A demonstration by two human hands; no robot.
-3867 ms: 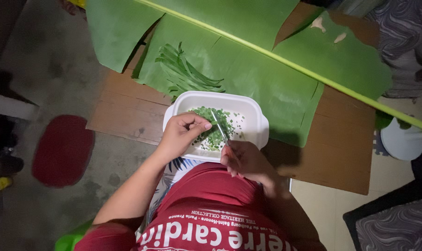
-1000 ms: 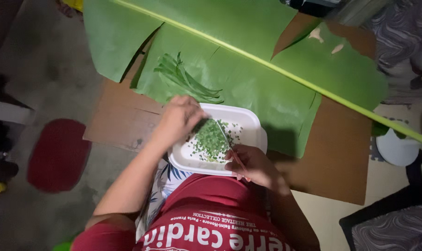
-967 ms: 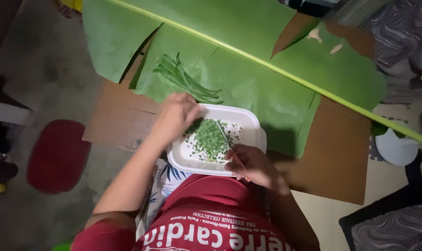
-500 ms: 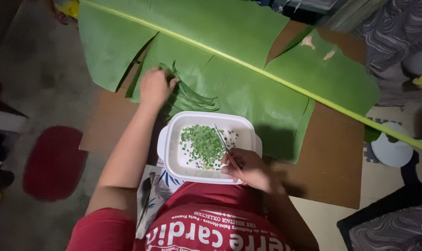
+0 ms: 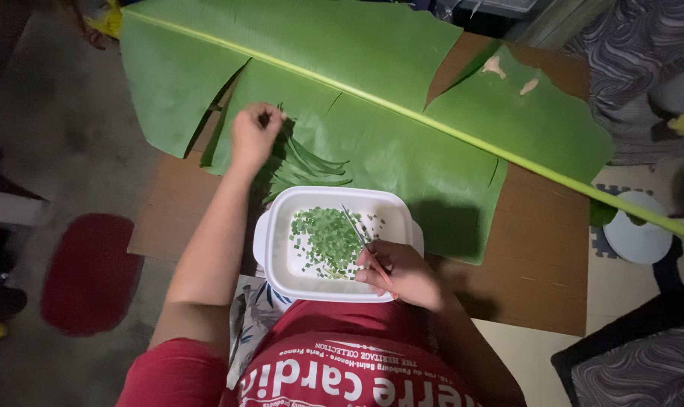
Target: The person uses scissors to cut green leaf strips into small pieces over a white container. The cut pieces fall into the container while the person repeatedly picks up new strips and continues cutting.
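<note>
Left hand (image 5: 253, 137) on slender pods (image 5: 304, 166) — glossy leaf (image 5: 372, 90).

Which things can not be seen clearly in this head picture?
- Tool in the right hand: thin and small over the white dish; a knife or scissors, cannot tell.
- Left hand: its fingers are curled at the green pods; the grip is hidden by the hand itself.
- Banana leaf: its top is cut by the frame edge.
- Pale bits on the leaf: too small.

We are sitting in a home, on its floor (image 5: 55, 136): a red mat (image 5: 89, 275), patterned bedding (image 5: 643, 60) and cardboard (image 5: 541, 264) are lying around us.
</note>
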